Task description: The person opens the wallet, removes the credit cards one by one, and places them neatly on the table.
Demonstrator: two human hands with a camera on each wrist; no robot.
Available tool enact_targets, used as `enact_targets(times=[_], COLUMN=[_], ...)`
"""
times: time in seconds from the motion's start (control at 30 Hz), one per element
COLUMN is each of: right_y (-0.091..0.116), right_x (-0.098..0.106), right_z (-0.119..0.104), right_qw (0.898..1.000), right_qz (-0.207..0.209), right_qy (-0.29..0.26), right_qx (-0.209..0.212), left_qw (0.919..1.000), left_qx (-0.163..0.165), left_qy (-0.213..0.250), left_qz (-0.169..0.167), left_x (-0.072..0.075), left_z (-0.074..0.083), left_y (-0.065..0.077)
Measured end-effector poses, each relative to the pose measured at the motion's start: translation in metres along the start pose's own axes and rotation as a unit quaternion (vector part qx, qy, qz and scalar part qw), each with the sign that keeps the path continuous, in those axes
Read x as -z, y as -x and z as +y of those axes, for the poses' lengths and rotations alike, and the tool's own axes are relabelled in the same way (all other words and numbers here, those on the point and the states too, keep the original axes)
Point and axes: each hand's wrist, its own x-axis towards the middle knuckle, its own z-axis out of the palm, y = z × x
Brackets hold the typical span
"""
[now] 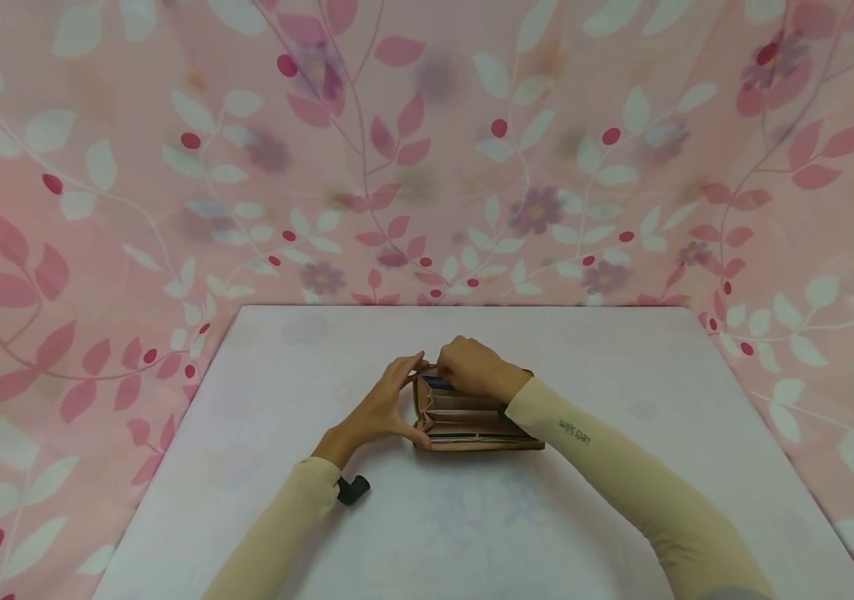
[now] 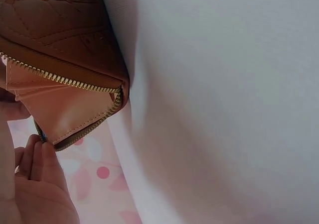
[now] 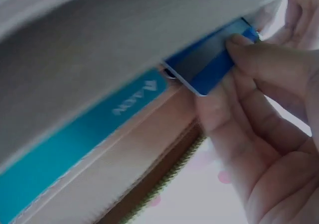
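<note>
A brown zip-around wallet [image 1: 464,447] stands spread apart on the white table, its inner pockets facing up. My left hand [image 1: 376,410] grips its left end, thumb at the near edge and fingers at the far edge. In the left wrist view, the quilted cover [image 2: 55,15] and brass zipper [image 2: 65,79] show beside the left fingers [image 2: 37,159]. Reaching into the far compartment, my right hand [image 1: 475,368] pinches a blue card [image 3: 212,59] between thumb and fingers, partly behind a divider. A teal card [image 3: 70,129] with white lettering sits in a slot alongside it.
The white table [image 1: 284,350] extends around the wallet on all sides. Pink leaf-patterned cloth [image 1: 427,167] hangs behind and beside it. A small black object [image 1: 354,490] sits at my left wrist, by the sleeve cuff.
</note>
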Motion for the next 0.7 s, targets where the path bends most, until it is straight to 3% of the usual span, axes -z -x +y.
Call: enact_targets(times=[0.2,0.37,0.53,0.7], right_y=[0.001,0.004,0.01,0.02], right_x=[0.005,0.013,0.025,0.045], right_z=[-0.002,0.0,0.009,0.025], right_qw=[0.999,0.999,0.997,0.988], right_qz=[0.03,0.032,0.035,0.074], right_qy=[0.007,-0.014,-0.069,-0.128], right_qx=[-0.014,-0.02,-0.018,-0.038], left_qw=[0.9999,0.9998,0.9997,0.9997], left_qx=[0.004,0.014,0.016,0.002], left_qy=[-0.007,-0.008,-0.016,-0.025], left_qz=[-0.009,-0.013,-0.01,-0.006], left_x=[0.002,0.002,0.002,0.002], left_z=[0.004,0.005,0.006,0.003], left_y=[0.0,-0.002,-0.003,-0.003])
